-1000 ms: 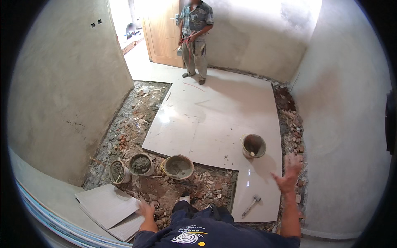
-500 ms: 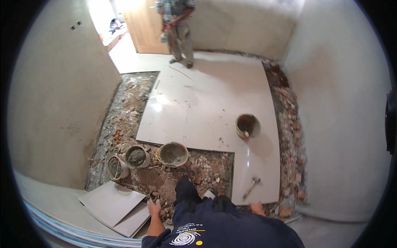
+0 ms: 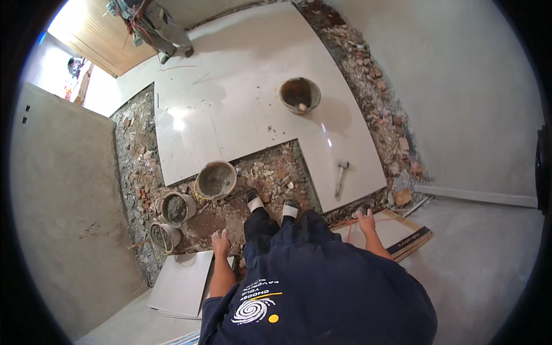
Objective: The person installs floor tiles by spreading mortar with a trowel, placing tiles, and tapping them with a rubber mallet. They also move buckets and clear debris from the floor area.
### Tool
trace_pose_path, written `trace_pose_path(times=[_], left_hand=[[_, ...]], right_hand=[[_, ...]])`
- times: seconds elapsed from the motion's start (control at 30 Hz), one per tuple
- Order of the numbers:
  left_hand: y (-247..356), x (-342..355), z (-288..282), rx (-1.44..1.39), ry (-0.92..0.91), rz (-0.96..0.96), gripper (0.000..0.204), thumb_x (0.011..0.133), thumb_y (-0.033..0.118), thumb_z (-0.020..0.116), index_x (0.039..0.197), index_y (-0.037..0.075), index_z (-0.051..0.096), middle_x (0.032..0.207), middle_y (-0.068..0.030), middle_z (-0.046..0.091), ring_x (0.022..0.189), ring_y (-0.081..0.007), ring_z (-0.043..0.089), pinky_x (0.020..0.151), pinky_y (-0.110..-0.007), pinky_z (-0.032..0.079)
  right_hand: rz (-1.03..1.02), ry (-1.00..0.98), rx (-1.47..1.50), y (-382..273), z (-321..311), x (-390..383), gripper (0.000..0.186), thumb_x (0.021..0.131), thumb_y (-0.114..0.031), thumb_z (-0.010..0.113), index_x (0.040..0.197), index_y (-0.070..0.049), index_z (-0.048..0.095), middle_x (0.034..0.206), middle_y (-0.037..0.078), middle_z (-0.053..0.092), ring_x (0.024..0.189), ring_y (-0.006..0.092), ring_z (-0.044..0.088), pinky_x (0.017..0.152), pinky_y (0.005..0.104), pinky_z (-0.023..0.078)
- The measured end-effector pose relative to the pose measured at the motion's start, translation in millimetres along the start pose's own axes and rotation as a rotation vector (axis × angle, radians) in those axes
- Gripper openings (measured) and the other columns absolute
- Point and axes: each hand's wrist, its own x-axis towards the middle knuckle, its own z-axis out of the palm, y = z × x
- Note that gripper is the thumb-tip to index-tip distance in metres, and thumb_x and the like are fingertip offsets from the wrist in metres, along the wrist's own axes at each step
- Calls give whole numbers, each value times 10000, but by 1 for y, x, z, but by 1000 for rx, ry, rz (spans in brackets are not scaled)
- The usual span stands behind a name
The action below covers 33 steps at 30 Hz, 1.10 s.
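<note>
1. Rubble and grey mortar cover the bare strip of floor (image 3: 270,172) beside the large glossy white laid tiles (image 3: 241,98); a person in dark blue stands on that rubble.
2. Left hand (image 3: 220,242) hangs open, fingers loose, holding nothing, just above the loose white square tile (image 3: 181,283) lying near the rubble's edge.
3. Right hand (image 3: 364,221) is spread open and empty, over the flat cardboard tile box (image 3: 402,233) beside the rubble.
4. Three mortar-caked round buckets (image 3: 215,179) sit on the rubble; a small hammer (image 3: 341,177) and a fourth bucket (image 3: 299,95) rest on the laid tiles.
5. Another person (image 3: 152,26) stands at the laid tiles' far edge.
</note>
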Motion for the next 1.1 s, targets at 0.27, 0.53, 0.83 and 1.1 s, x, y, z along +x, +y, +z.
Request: trace_pose_path(times=[0.27,0.53,0.83,1.1], left_hand=[[-23,-24,6,17,-184,-47,532,845,396,551,1131,-52,568,1124,-296,575,1104,-405,536,936,-430,413],[-24,-33,7,52,-50,-226,551,820,438,557,1175,18,580,1208,-230,548,1160,-359,505,962,-447,393],[-1,-15,10,20,-67,-144,540,829,440,554,1171,22,571,1240,-197,532,1167,-364,490,967,-501,371],[-30,-31,23,53,-143,-266,580,820,464,529,1236,61,554,1287,-188,516,1216,-347,467,1008,-503,333]], right_hand=[[31,-101,-52,17,13,-10,851,801,-487,602,1393,38,292,1347,265,425,1245,366,426,1026,397,344],[-37,-53,13,-26,14,1,829,807,-422,615,1383,75,287,1352,274,408,1225,377,441,1013,422,358],[-3,-84,-91,-54,9,-2,790,818,-414,620,1386,40,311,1407,264,339,1293,372,362,1054,421,311],[-50,-30,-131,-41,7,-6,776,823,-390,619,1391,33,304,1361,254,406,1236,378,427,996,425,375]])
